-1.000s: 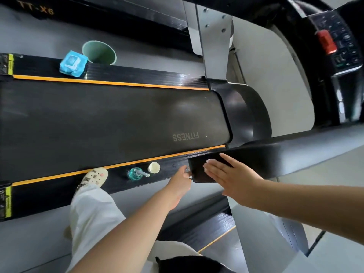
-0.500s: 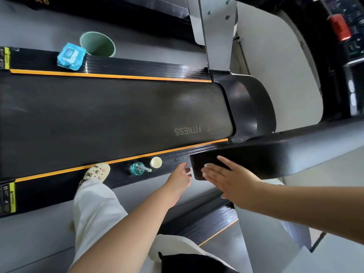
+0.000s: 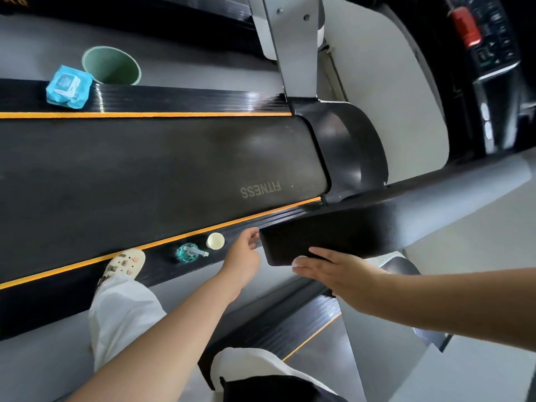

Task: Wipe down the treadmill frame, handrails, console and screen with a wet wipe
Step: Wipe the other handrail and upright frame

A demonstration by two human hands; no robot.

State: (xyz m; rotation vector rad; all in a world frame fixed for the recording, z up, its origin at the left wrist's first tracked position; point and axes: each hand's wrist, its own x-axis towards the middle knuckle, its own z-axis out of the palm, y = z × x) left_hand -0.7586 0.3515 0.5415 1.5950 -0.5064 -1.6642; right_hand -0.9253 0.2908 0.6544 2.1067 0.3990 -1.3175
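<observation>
Head view: the black handrail (image 3: 362,230) runs from the right edge down to a blunt end above the near side rail (image 3: 87,288), which is edged by an orange stripe. Open grey floor lies between this treadmill and its neighbours. The running belt (image 3: 145,181) reads "FITNESS", upside down from here.

The right hand (image 3: 333,271) lies flat with fingers straight on the handrail's end; a pale patch shows at the fingertips, too unclear to name. The left hand (image 3: 245,253) reaches to the handrail's tip, its fingers hidden, so I cannot tell their state. A blue wipe pack (image 3: 68,87) sits on the far rail beside a green bin (image 3: 111,65). A pump bottle (image 3: 188,253) and small cup (image 3: 215,240) stand on the near rail.
</observation>
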